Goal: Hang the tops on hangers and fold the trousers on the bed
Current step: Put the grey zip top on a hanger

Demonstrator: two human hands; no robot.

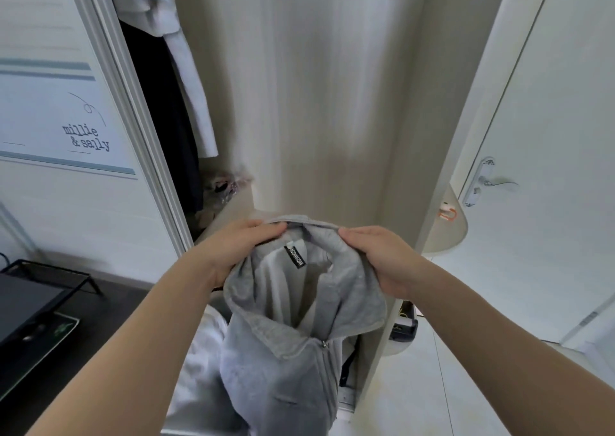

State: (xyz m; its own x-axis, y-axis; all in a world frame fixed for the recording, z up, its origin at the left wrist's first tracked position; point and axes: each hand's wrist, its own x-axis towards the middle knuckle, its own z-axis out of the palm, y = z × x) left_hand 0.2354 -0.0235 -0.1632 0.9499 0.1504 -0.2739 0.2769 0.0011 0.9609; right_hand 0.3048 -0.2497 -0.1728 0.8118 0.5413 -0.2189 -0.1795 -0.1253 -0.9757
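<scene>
A grey zip-up top (286, 346) hangs in front of me, its collar open and a black label showing inside. My left hand (233, 246) grips the back of the collar on the left. My right hand (376, 259) grips the collar on the right, fingers curled over the fabric. The zip is closed below the collar. No hanger is visible in the top; the inside of the collar is partly hidden by folds. I hold it just in front of an open wardrobe (316, 103).
White and dark garments (173, 69) hang at the wardrobe's left. A sliding door (66, 119) stands on the left, a white room door with a handle (492, 182) on the right. A black desk (40, 329) lies lower left. A white garment (203, 362) sits below the top.
</scene>
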